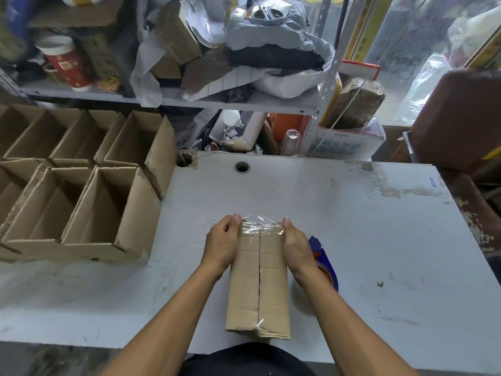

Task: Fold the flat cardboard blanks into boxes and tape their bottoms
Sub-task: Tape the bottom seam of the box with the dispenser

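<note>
At six o'clock, nearest the viewer, a dark garment point(248, 359) was cut off by the lower edge. Just beyond it the cardboard box point(257, 289) lay bottom-up on the grey desk point(366, 240), its centre seam running away toward twelve o'clock, with a strip of clear tape point(259, 226) along the seam, crumpled and glinting at the far end and hard to trace over the middle. The left hand point(222, 245) pressed the box's far end from nine o'clock and the right hand point(295, 246) from three o'clock, thumbs up by the loose tape end. Whether the fingers curled round the sides could not be told; they were hidden behind the box.

At three o'clock of the box, largely hidden behind the right wrist, sat a blue tape dispenser point(324, 263). Toward ten o'clock stood rows of open finished boxes point(89, 213), cut off at the left edge. At twelve o'clock, a cluttered shelf point(189, 100) was blurred.
</note>
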